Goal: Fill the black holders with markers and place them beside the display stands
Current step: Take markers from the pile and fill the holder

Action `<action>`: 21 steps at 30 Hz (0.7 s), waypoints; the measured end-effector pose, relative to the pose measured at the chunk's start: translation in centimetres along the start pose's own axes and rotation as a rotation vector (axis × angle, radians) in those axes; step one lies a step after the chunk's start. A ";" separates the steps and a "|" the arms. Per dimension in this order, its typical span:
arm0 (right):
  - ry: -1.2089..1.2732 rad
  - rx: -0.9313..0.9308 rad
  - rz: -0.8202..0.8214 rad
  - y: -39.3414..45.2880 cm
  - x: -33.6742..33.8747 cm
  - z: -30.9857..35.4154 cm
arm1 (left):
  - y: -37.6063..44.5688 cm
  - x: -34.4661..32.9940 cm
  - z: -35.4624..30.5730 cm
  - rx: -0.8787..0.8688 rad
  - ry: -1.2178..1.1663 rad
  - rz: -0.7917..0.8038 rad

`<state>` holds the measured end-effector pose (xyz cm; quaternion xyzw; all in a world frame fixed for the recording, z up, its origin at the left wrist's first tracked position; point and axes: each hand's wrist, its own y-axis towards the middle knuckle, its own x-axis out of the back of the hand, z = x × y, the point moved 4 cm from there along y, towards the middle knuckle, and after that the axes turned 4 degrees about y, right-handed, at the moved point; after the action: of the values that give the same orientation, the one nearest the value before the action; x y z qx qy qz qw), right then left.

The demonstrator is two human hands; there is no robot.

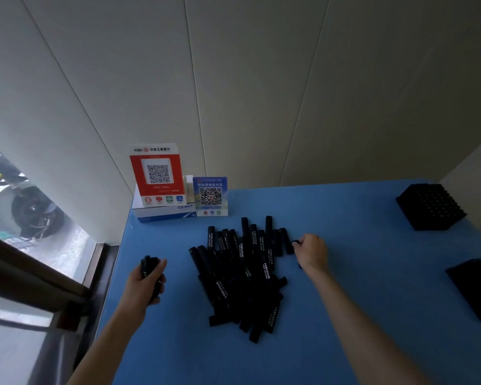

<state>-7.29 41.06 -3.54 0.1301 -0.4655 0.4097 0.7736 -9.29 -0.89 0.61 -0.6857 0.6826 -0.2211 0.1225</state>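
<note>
A heap of black markers (pixel 242 273) with white print lies in the middle of the blue table (pixel 358 315). My left hand (pixel 145 284), left of the heap, grips a small bundle of markers (pixel 150 269). My right hand (pixel 311 252) is closed around a marker at the heap's right edge; only the marker's ends show. A black holder (pixel 431 207) with a grid of holes stands at the far right. A second black holder (pixel 475 290) lies at the right edge, partly cut off. A red display stand (pixel 157 173) and a blue display stand (pixel 210 195) stand at the table's back left.
The red stand sits on a white and blue box (pixel 161 212) against the panelled wall. The table's left edge borders a window (pixel 25 218) with a dark frame. The wall closes in behind and on the right.
</note>
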 end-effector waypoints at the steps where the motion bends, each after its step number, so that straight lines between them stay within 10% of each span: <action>1: 0.004 -0.001 -0.008 0.4 0.1 0.1 | -0.1 0.2 -0.2 -0.014 0.002 -0.005; 21: -0.323 -0.027 0.357 -1.0 -0.6 2.7 | -2.9 3.7 1.0 -0.037 -0.032 -0.010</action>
<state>-8.33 38.60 -2.43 0.0991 -0.6043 0.5076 0.6061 -6.38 -4.57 1.55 -0.6948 0.6811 -0.1979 0.1194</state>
